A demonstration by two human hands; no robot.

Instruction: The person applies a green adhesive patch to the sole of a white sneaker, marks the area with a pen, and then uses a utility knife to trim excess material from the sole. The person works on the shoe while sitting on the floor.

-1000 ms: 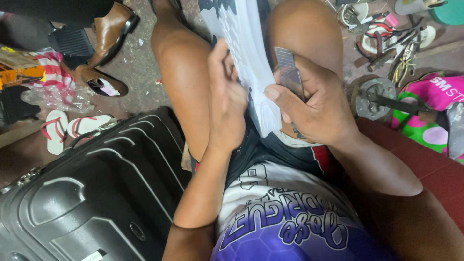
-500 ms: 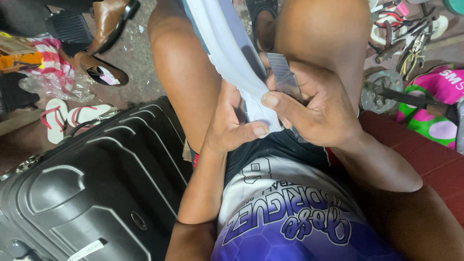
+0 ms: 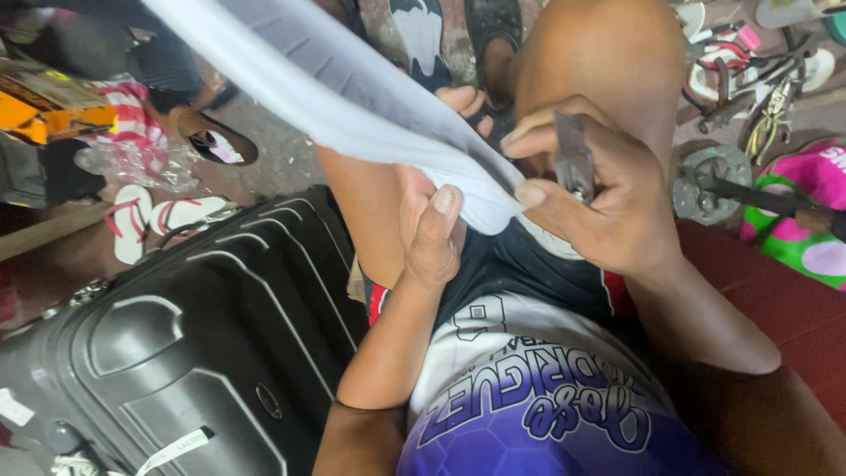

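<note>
A dark hard-shell suitcase (image 3: 189, 353) lies at your left side on the floor, the biggest thing in view, with pink-strapped flip-flops (image 3: 154, 220) beyond it. Across your lap runs a white shoe sole (image 3: 352, 97), its ribbed underside up and its near end resting between your knees. Your left hand (image 3: 432, 225) closes its fingers around that near end, thumb pressed on top. Your right hand (image 3: 608, 198) is shut on a small metal tool (image 3: 575, 163), its forefinger touching the sole's edge. You appear to be working the sole's edge; the step in hand seems to call for a steady grip and careful placing of the tool. The tool's working tip is hidden by your fingers, and the sole's far end is cut off at the frame's top.
</note>
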